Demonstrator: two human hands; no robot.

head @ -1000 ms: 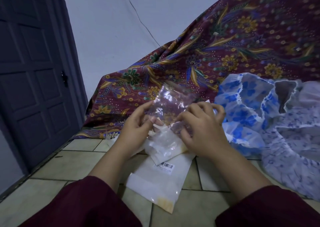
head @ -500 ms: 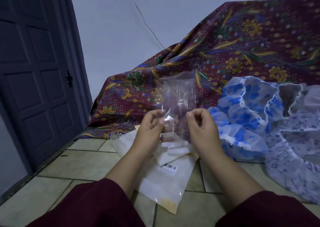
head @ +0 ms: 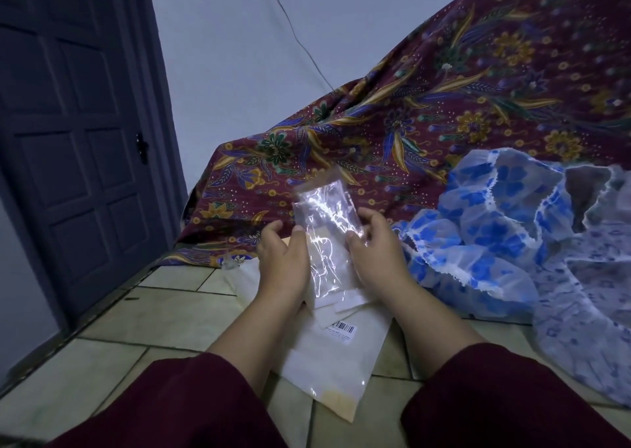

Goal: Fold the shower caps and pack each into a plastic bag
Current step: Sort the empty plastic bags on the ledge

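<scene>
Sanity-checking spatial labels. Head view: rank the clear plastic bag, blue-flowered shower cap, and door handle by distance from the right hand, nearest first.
1. clear plastic bag: held by the right hand, at its fingertips.
2. blue-flowered shower cap: just to the hand's right, on the floor.
3. door handle: far left, on the dark door.

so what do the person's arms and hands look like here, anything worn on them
Both arms wear loose dark maroon sleeves, the left sleeve and the right sleeve, which end partway down the forearms. The left hand and right hand are bare: no gloves, and no rings or watch visible.
</scene>
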